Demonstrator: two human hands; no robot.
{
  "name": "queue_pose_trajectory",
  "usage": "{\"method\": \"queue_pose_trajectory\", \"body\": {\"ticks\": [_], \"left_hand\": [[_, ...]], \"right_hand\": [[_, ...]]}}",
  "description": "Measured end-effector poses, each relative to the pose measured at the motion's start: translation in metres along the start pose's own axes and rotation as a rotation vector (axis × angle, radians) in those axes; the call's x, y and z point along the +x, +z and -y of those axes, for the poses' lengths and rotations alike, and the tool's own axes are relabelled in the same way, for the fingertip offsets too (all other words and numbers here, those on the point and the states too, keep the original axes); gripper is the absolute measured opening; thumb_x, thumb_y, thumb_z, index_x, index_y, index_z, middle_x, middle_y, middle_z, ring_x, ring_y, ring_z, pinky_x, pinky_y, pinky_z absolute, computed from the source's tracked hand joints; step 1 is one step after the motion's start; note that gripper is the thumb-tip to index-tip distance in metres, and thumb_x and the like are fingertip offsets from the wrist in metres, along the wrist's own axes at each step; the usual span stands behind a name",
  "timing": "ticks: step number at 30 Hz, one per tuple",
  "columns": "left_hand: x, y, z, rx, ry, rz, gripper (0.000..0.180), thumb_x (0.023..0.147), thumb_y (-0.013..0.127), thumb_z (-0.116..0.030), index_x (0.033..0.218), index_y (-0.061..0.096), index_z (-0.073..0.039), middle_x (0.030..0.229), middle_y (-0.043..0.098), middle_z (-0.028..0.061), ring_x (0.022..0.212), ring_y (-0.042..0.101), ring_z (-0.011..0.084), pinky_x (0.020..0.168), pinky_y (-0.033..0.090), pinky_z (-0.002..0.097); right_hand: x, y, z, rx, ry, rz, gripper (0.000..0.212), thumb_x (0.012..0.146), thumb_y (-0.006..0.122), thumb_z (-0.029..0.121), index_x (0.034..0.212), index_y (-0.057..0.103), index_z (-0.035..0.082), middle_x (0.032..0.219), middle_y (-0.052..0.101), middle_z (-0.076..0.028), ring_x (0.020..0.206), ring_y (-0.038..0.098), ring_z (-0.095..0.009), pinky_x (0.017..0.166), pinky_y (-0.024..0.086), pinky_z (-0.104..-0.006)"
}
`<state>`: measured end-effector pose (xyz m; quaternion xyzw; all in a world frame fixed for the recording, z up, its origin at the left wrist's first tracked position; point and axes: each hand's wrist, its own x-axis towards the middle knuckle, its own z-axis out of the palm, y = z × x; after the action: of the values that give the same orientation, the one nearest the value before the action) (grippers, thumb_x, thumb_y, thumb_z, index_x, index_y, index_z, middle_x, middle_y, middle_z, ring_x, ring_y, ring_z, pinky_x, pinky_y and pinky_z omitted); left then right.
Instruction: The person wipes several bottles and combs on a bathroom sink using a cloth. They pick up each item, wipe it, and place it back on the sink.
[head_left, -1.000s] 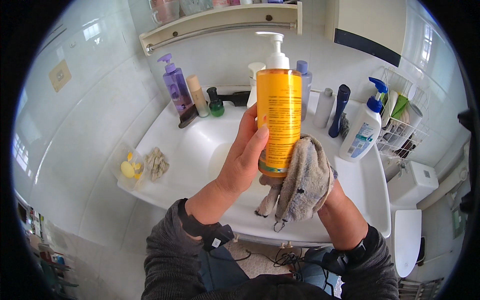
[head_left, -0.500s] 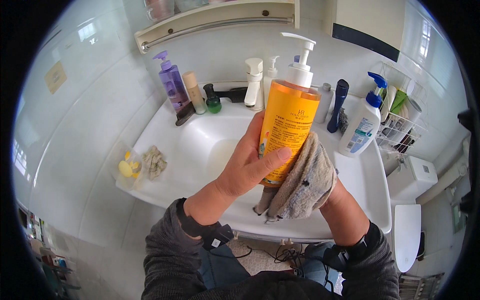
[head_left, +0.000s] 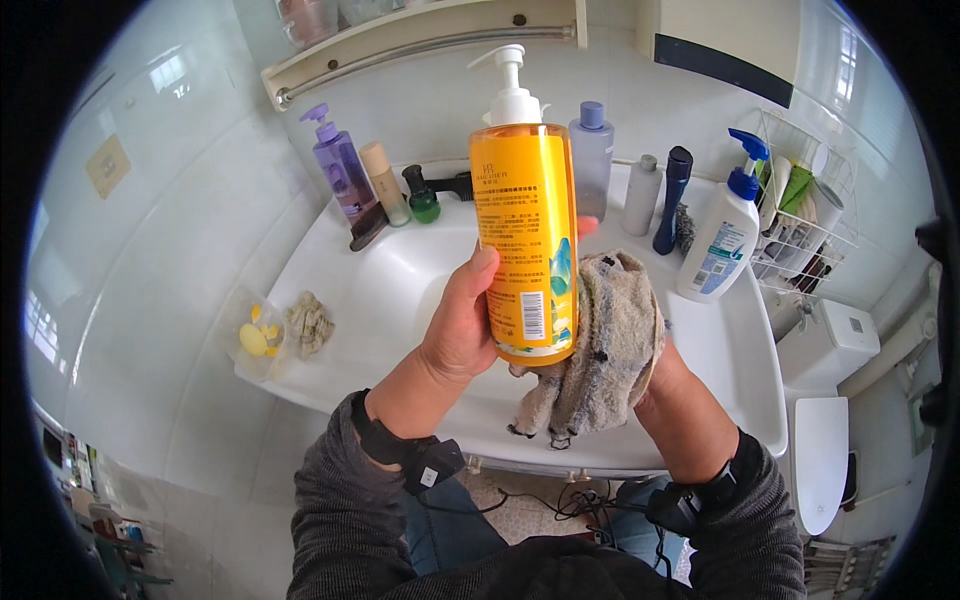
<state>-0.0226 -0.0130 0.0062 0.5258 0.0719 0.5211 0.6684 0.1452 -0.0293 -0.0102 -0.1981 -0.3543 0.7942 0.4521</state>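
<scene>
An orange pump bottle (head_left: 527, 240) with a white pump head is held nearly upright above the washbasin (head_left: 350, 340). My left hand (head_left: 462, 325) is wrapped around its lower left side, thumb on the front. A fingertip shows past the bottle's right side. A grey-beige cloth (head_left: 618, 340) with dark spots drapes from my right hand (head_left: 655, 385) and lies against the bottle's lower right side. The cloth covers most of that hand, so its fingers are hidden.
Along the basin's back stand a purple pump bottle (head_left: 342, 165), a green bottle (head_left: 423, 200), a lilac bottle (head_left: 592, 160) and a dark blue bottle (head_left: 673, 200). At right are a white pump bottle (head_left: 722, 240) and a wire basket (head_left: 805, 230). A crumpled rag (head_left: 309, 325) lies left.
The orange bottle has moved left, stands straighter and has turned on its axis, so a barcode now faces me. The cloth stays at its lower right side.
</scene>
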Motion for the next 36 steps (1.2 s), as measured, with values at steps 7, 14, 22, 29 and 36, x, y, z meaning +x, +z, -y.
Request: {"method": "queue_pose_trajectory", "body": {"ticks": [7,14,22,29,36], "left_hand": [[-0.002,-0.004,-0.006,0.043,-0.041,-0.078,0.053,0.099,0.036,-0.038,0.139,0.038,-0.004,0.124,0.057,0.0096,0.110,0.059,0.0180,0.095,0.048,0.0332],[0.001,0.001,0.003,0.246,-0.037,-0.056,0.056,0.101,0.028,-0.038,0.147,0.025,-0.006,0.133,0.049,0.0085,0.120,0.051,0.0140,0.102,0.041,0.0293],[0.000,-0.003,0.004,0.328,0.014,-0.054,0.057,0.101,0.026,-0.040,0.147,0.023,-0.007,0.133,0.049,0.0087,0.122,0.049,0.0153,0.104,0.039,0.0313],[-0.004,0.000,0.006,0.272,0.095,-0.089,0.055,0.102,0.035,-0.040,0.145,0.027,-0.006,0.130,0.050,0.0085,0.119,0.051,0.0147,0.103,0.040,0.0314],[-0.001,-0.005,0.002,0.052,-0.056,-0.099,0.054,0.102,0.034,-0.040,0.142,0.034,-0.004,0.128,0.054,0.0088,0.115,0.055,0.0164,0.099,0.045,0.0316]], "right_hand": [[-0.002,0.011,0.004,-0.508,-0.033,0.046,0.054,0.058,0.090,0.009,0.106,0.066,0.006,0.096,0.070,-0.004,0.081,0.066,-0.012,0.076,0.056,-0.0267],[-0.001,0.012,0.004,-0.666,-0.100,0.086,0.052,0.064,0.088,0.009,0.109,0.062,0.005,0.097,0.068,-0.006,0.080,0.066,-0.014,0.070,0.057,-0.0263],[0.004,0.004,-0.004,-0.313,-0.078,0.005,0.049,0.061,0.090,0.014,0.103,0.066,0.005,0.088,0.069,-0.006,0.076,0.068,-0.016,0.072,0.057,-0.0278],[0.004,-0.003,-0.005,-0.058,-0.089,-0.188,0.046,0.068,0.086,0.012,0.107,0.063,0.000,0.093,0.069,-0.014,0.077,0.069,-0.021,0.067,0.059,-0.0309],[0.005,0.000,-0.002,-0.166,-0.002,0.086,0.038,0.083,0.072,0.017,0.115,0.059,0.002,0.103,0.066,-0.015,0.085,0.069,-0.025,0.073,0.060,-0.0347]]}}
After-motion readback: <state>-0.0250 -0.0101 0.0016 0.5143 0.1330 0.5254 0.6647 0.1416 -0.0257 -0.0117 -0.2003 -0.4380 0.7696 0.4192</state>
